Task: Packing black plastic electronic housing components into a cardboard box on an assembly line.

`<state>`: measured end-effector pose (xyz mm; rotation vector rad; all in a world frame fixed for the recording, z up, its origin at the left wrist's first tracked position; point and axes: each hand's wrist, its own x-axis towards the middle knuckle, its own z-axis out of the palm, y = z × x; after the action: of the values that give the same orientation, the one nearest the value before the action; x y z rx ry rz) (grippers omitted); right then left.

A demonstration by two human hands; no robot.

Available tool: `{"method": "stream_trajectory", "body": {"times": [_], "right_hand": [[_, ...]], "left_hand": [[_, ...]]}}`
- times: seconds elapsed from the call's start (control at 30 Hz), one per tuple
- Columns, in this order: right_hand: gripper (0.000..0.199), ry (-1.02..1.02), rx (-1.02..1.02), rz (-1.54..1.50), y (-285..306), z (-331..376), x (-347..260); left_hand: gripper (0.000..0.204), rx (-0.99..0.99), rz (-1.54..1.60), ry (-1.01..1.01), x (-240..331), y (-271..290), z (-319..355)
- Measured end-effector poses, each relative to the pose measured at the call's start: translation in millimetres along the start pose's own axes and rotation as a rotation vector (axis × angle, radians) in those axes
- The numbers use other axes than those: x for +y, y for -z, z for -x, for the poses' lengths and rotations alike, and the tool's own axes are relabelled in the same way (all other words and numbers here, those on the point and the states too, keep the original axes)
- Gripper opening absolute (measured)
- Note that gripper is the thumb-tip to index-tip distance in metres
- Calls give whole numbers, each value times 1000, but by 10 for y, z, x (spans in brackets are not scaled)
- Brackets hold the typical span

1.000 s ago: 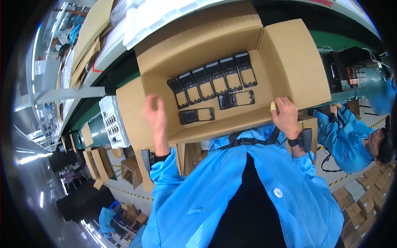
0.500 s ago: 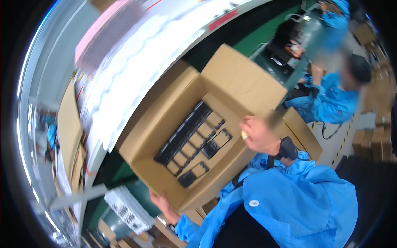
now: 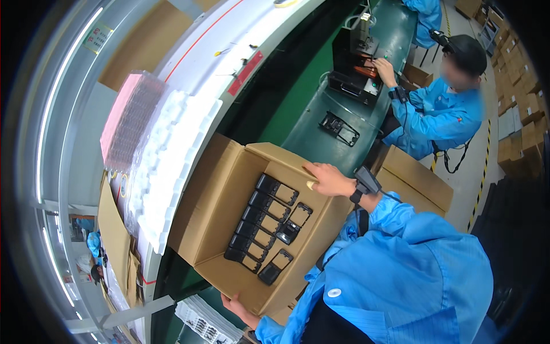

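Note:
An open cardboard box tilts in front of me. Several black plastic frames lie in a row along its inner left wall. Two more black frames, one of them nearer the middle, lie apart from that row. My right hand is closed on the rim of the box's far right end wall, thumb toward the inside. At the near left end, my left hand grips the lower corner from outside; part of its fingers is hidden by the cardboard.
Left of the box, a white table holds clear plastic trays and a pink stack. Beyond runs a green conveyor carrying another black frame. A co-worker in blue sits at right, near a closed carton. White trays lie below.
My right hand has gone from above the box's right side to its far rim. The raised far flap is folded down. My view has shifted, and the box sits lower in it.

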<state>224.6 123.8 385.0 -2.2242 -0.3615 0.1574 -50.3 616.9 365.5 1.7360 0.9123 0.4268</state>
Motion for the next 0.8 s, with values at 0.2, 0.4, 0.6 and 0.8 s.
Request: {"method": "stream_trajectory", "body": {"times": [0.2, 0.4, 0.6, 0.8], "right_hand": [[41, 502, 534, 24, 1148, 529, -800], [27, 130, 851, -114, 1574, 850, 98], [30, -422, 543, -286, 758, 1404, 1233], [36, -326, 273, -345, 582, 1234, 1672]], "left_hand": [[37, 61, -251, 199, -247, 260, -134], [46, 287, -871, -119, 618, -382, 422], [39, -42, -295, -460, 1919, -2552, 1131], [37, -714, -546, -903, 2218, -4026, 1565]]}}
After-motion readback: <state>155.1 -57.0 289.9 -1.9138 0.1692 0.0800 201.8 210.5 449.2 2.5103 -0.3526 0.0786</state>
